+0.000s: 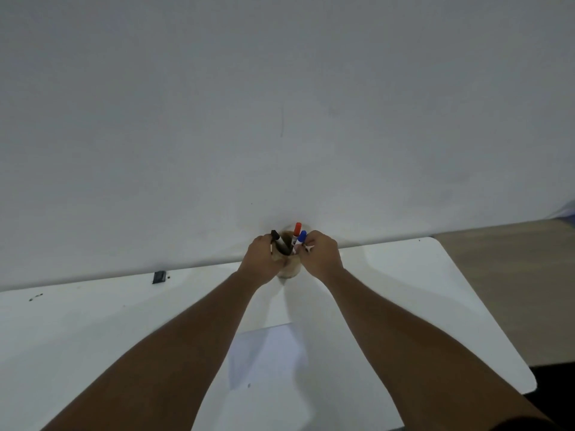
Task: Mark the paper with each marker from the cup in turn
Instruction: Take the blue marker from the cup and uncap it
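A brown cup [289,269] stands at the far edge of the white table [93,331], against the wall. Three markers stick out of it: a black-capped one [278,241] on the left, a red-capped one [296,230] at the back and a blue-capped one [301,237] on the right. My left hand [260,259] wraps the cup's left side. My right hand [320,255] has its fingertips pinched on the blue marker's barrel. A white sheet of paper [270,362] lies between my forearms, nearer to me.
A small black object [159,277] lies at the table's far edge on the left, with a few dark specks [35,297] farther left. The table's rounded right corner [529,381] drops off to a tan floor [513,290]. A plain white wall [280,119] rises behind.
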